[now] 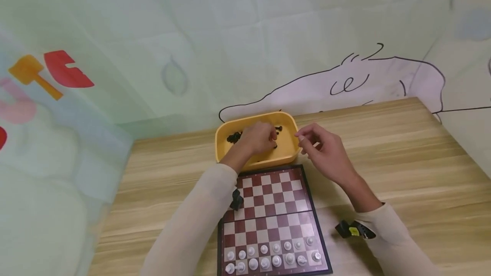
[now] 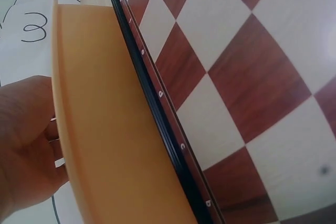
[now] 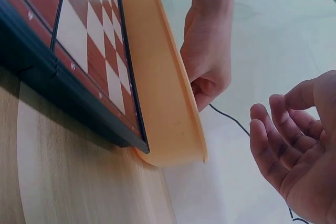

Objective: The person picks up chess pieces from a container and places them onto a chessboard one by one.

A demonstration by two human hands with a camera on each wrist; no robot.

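My left hand (image 1: pixel 259 136) reaches down into a yellow plastic bin (image 1: pixel 285 150) that holds small black chess pieces (image 1: pixel 234 137). Its fingers bend downward and their tips are mostly hidden, so whether they pinch a piece does not show. Just off the bin's right side, my right hand (image 1: pixel 324 150) hovers with loosely bent fingers (image 3: pixel 273 156); nothing shows between them. In front of the bin lies a chessboard (image 1: pixel 268 225) with red-brown and white squares. White chess pieces (image 1: pixel 276 261) stand in two rows along its near side.
The wooden table (image 1: pixel 383 139) runs up to a fabric backdrop (image 1: pixel 230 54) with printed drawings. A dark wrist device (image 1: pixel 354 230) sits at the right sleeve, another (image 1: pixel 236 200) at the left. The left forearm crosses the board's left edge.
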